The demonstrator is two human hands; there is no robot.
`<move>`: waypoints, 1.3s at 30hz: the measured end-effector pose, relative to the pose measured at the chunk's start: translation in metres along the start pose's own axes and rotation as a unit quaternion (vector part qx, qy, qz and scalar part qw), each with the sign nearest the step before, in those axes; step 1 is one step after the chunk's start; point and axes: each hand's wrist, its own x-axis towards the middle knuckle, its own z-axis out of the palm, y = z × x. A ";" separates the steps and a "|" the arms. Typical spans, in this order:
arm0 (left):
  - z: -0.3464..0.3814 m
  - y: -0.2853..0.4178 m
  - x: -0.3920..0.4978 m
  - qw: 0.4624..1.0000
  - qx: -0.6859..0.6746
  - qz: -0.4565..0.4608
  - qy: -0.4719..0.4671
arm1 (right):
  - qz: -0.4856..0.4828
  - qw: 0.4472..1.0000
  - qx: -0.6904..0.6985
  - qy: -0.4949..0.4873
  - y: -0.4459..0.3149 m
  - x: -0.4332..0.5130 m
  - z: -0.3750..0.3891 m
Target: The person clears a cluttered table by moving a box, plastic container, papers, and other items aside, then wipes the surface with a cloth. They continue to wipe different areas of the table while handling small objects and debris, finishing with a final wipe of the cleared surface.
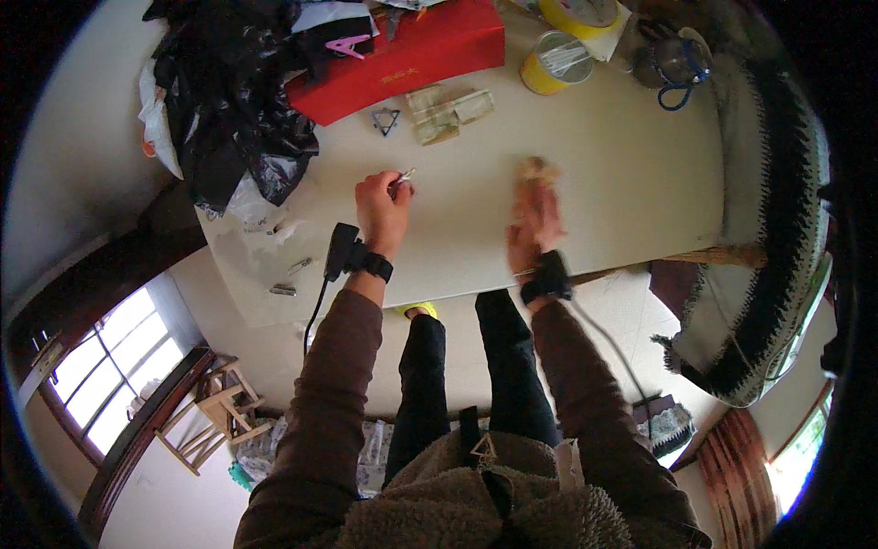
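Note:
Over the pale table (pixel 453 247), my left hand (pixel 381 211) grips a small shiny metal item (pixel 407 176). Its end sticks out past the thumb and fingertips, and the fingers hide the rest. My right hand (pixel 536 214) is farther right above the same tabletop, blurred by motion. A light brown, soft-looking thing (pixel 537 167) shows at its fingertips; blur hides what it is and whether the fingers hold it. Beyond my hands lie a folded paper banknote (pixel 446 113) and a small triangular metal frame (pixel 385 121).
A red box (pixel 411 62) and black plastic bags (pixel 233 96) occupy the far left. Far right are a yellow tub of cotton swabs (pixel 557 63), yellow tape (pixel 579 14) and a dark jar (pixel 675 65). Two small metal pieces (pixel 282 290) lie near the left edge. Cables trail from both wrists.

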 end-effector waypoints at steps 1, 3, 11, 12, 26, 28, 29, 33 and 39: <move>-0.006 -0.001 -0.001 0.998 -0.054 -0.018 0.004 | 0.038 0.997 -0.028 -0.063 -0.023 -0.016 0.015; -0.019 -0.003 -0.003 0.996 -0.069 -0.056 0.023 | 0.047 0.990 -0.002 -0.134 -0.054 -0.037 0.041; -0.016 0.016 0.057 0.999 0.015 -0.047 -0.010 | 0.069 0.995 0.068 -0.028 -0.018 -0.003 0.013; -0.009 0.020 0.064 0.999 0.026 -0.030 -0.010 | 0.076 0.996 0.034 -0.005 -0.003 0.007 0.001; 0.025 0.047 0.096 0.990 0.129 0.051 -0.038 | 0.171 0.946 -0.260 -0.088 0.056 0.065 -0.014; 0.019 0.061 0.093 0.991 0.099 0.090 0.011 | 0.129 0.948 -0.278 -0.089 0.061 0.065 -0.014; 0.023 0.070 0.095 0.990 0.111 0.084 -0.028 | 0.115 0.951 -0.272 -0.090 0.063 0.064 -0.013; 0.064 0.093 0.119 0.985 0.115 0.083 -0.094 | 0.064 0.938 -0.328 -0.087 0.072 0.059 -0.008; 0.067 0.080 0.091 1.000 -0.006 0.028 0.008 | 0.067 0.955 -0.286 -0.043 0.078 0.058 -0.001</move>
